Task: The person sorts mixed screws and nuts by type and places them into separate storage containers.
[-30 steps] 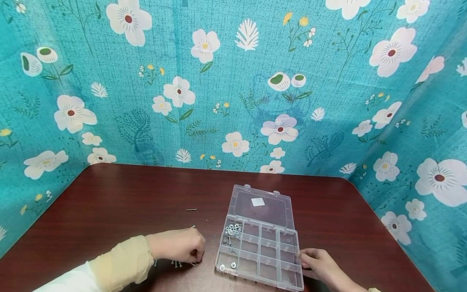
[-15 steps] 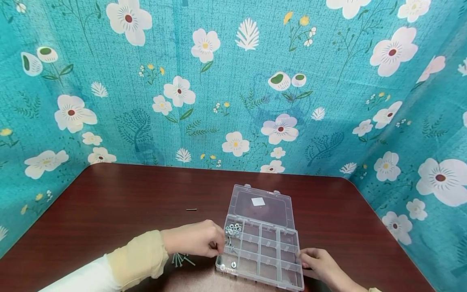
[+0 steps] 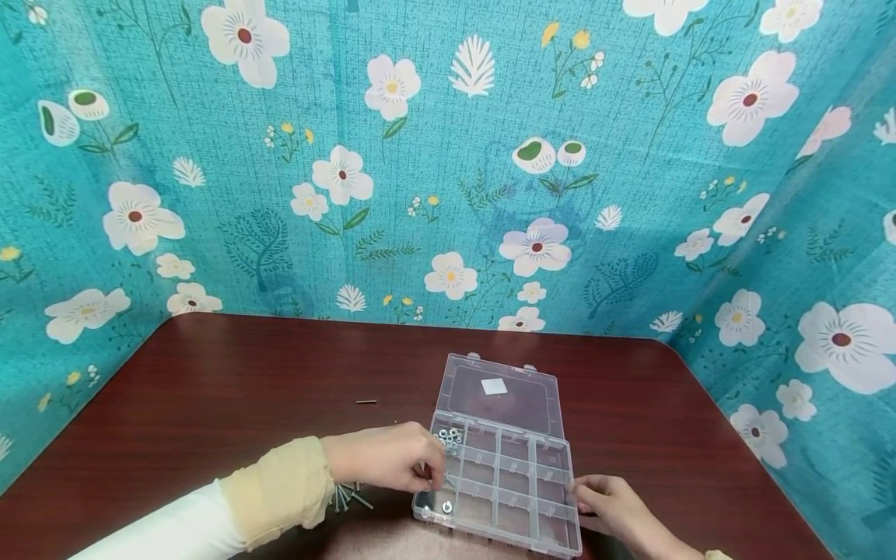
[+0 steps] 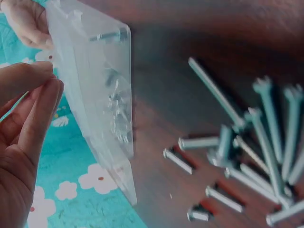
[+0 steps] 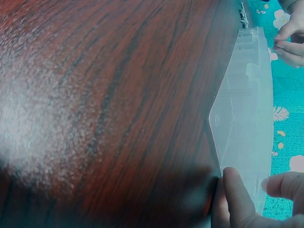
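A clear plastic compartment box (image 3: 514, 529) lies on the table with its lid (image 3: 504, 400) folded back. My left hand (image 3: 392, 457) is over the box's left column, thumb and fingertips brought together; whether a small piece is between them cannot be told. My right hand (image 3: 612, 509) grips the box's right wall, thumb and finger on either side of it in the right wrist view. Nuts (image 3: 451, 438) fill part of the far-left compartment, and a washer-like piece (image 3: 446, 507) lies in the near-left one. Loose bolts (image 4: 268, 123) lie on the table by my left forearm.
A single screw (image 3: 365, 402) lies on the dark red table (image 3: 280, 373), left of the lid. A white label (image 3: 494, 386) is on the lid. Blue flowered cloth (image 3: 448, 194) hangs behind and at the sides.
My left hand has moved right from the bolts on the table to above the box's left compartments. More of the bolt pile shows. My right hand stays at the box wall.
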